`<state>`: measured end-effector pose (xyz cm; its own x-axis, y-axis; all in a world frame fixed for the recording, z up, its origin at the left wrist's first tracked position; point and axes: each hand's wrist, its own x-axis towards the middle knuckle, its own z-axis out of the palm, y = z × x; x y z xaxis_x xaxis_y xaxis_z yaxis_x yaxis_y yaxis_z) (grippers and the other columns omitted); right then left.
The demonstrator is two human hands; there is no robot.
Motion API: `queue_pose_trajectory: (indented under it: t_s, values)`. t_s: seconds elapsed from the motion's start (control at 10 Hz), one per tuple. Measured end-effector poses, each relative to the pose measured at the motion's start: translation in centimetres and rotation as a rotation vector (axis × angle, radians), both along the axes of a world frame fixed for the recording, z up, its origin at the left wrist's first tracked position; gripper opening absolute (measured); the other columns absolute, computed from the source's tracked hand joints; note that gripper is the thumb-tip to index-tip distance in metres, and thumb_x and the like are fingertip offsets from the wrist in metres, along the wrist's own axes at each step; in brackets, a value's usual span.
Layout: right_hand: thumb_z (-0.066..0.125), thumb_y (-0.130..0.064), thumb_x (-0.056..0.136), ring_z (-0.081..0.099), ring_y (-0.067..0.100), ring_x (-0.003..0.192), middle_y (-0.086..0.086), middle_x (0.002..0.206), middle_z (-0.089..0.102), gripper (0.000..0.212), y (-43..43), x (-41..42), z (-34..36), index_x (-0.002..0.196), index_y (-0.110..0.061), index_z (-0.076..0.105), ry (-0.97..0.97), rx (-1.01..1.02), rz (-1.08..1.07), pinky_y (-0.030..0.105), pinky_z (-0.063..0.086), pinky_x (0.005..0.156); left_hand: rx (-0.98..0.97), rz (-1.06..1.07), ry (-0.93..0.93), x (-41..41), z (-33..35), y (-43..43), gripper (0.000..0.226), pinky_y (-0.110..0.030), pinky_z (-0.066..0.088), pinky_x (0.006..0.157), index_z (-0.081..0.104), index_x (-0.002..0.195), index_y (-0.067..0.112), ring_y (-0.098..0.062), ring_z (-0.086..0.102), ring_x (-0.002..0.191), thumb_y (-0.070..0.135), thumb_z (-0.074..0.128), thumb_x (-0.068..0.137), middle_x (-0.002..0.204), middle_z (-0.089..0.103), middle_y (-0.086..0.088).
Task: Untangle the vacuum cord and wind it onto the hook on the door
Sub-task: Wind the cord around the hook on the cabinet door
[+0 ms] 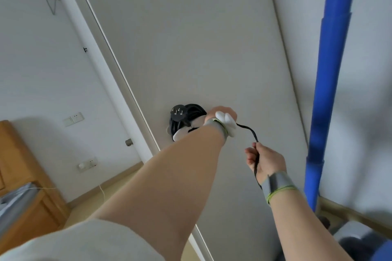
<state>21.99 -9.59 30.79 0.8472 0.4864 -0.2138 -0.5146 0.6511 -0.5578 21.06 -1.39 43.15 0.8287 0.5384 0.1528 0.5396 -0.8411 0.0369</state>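
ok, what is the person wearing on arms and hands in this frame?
Both hands are bare, no gloves. The left hand has a grey wristband edged with a thin yellow-green string; the right hand has a matching grey band with the same string across it. Forearms are uncovered. A pale beige short sleeve shows on the left upper arm.

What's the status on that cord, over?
Left hand at the coil on the hook, grip hidden. Right hand holds the slack cord. Plug atop coil; nothing blocking.
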Motion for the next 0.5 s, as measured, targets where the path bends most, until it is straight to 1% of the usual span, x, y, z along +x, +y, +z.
queue_pose_trajectory:
  t_s: [0.1,0.2,0.3,0.4,0.5]
  values:
    - [0.038,-0.011,0.100,0.044,0.007,0.024,0.001,0.034,0.054,0.029,0.5,-0.6,-0.1,0.073,-0.007,0.048,0.000,0.021,0.012,0.010,0.039,0.033,0.033,-0.058,-0.051,0.1,1.1,0.1,0.043,-0.012,0.029,0.038,0.029,0.058,0.021,-0.017,0.038,0.057,0.014,0.043,0.098,0.062,0.032,0.005]
    - [0.039,-0.011,0.099,0.047,0.007,0.025,0.001,0.034,0.055,0.028,0.8,-0.9,0.4,0.073,-0.007,0.047,-0.010,0.042,0.013,0.012,0.041,0.033,0.119,-0.057,0.020,0.2,2.0,-0.2,0.042,-0.012,0.029,0.038,0.029,0.058,0.019,-0.020,0.040,0.078,0.011,0.042,0.098,0.062,0.031,0.003]
    - [0.037,-0.011,0.099,0.049,0.009,0.026,0.002,0.035,0.055,0.028,1.1,-1.3,1.1,0.074,-0.007,0.048,-0.047,0.049,0.006,0.013,0.043,0.034,0.278,-0.026,0.088,-0.2,3.5,-0.4,0.042,-0.019,0.020,0.039,0.017,0.063,0.022,-0.016,0.021,0.055,0.005,0.040,0.093,0.065,0.018,0.003]
    - [0.037,-0.009,0.099,0.048,0.009,0.027,0.002,0.035,0.055,0.026,1.0,-1.9,1.8,0.078,-0.006,0.053,-0.089,0.050,-0.003,0.015,0.044,0.035,0.469,0.018,0.232,0.0,4.6,0.6,0.028,-0.021,0.019,0.051,0.034,0.064,0.021,-0.012,0.029,0.054,0.020,0.045,0.089,0.066,0.030,0.003]
    - [0.036,-0.008,0.098,0.047,0.010,0.027,0.003,0.037,0.055,0.027,0.9,-2.0,2.3,0.079,-0.006,0.055,-0.130,0.037,0.003,0.015,0.044,0.036,0.547,0.026,0.287,-0.1,5.2,0.6,0.007,-0.023,0.019,0.057,0.048,0.079,0.014,-0.015,0.038,0.060,0.017,0.048,0.086,0.071,0.037,-0.004]
